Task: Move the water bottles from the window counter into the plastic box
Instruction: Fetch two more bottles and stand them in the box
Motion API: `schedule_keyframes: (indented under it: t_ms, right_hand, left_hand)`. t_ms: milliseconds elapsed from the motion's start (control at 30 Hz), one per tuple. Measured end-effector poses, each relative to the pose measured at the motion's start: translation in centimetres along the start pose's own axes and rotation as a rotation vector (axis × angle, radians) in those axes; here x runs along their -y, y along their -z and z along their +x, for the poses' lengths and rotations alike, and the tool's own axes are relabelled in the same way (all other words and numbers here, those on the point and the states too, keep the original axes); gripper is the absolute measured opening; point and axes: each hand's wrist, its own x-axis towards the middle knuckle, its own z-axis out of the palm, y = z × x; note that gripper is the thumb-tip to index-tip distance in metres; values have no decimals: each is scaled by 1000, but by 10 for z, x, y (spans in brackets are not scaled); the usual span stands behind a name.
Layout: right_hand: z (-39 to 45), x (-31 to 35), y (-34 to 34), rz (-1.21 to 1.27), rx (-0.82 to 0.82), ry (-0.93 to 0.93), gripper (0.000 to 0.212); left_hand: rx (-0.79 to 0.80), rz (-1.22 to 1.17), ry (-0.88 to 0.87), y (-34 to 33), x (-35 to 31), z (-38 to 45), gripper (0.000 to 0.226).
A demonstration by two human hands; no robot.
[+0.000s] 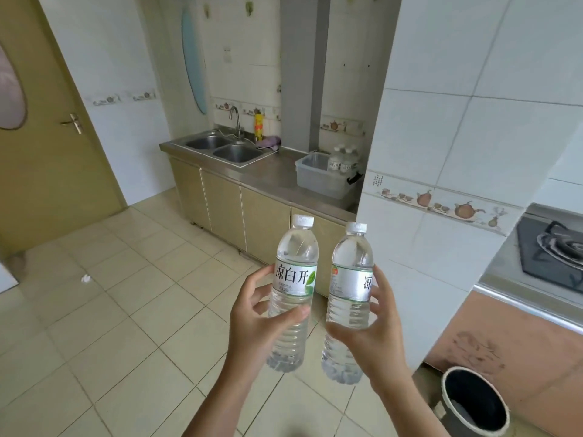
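My left hand (257, 323) grips one clear water bottle (295, 272) with a white cap and a white-green label, held upright over the floor. My right hand (375, 329) grips a second water bottle (350, 279) of the same kind, just to the right of the first. Farther off, a translucent plastic box (318, 178) stands on the steel counter (271, 175) beside the white tiled pillar. Several bottles (342, 160) stand upright in the box's far right part, partly hidden by the pillar.
A double steel sink (224, 148) with a tap lies left of the box, with a yellow bottle and a purple cloth behind it. A white tiled pillar (441, 152) rises at right, a gas hob (552, 250) beyond it, a black bin (473, 402) on the floor, a door (47, 137) at left.
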Motion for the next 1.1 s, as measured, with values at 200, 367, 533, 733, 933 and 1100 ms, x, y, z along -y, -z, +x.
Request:
schedule_keyframes:
  t_ms: [200,367,533,733,933,1100]
  right_hand:
    - [135,-22,-39,-6,34,58,104]
    - [239,-31,-71,-34,45,42,100]
    - [331,-43,-105,-56,19,55,101]
    - [437,-62,-155,-58,-81,58,99]
    - [536,-71,-190,-104,-222,31,99]
    - [603,-90,-193,-163,-325,-4,99]
  left_hand:
    - [-32,4,13,-31,18,133,74]
    - [-26,17,15,-50,25,241,77]
    - [-2,-13,19,-61,44,342,76]
    - [103,-33,19,-69,73,476,78]
    - [198,-2,21,-82,91,609,77]
    - [251,-40,39,-111,101,689,76]
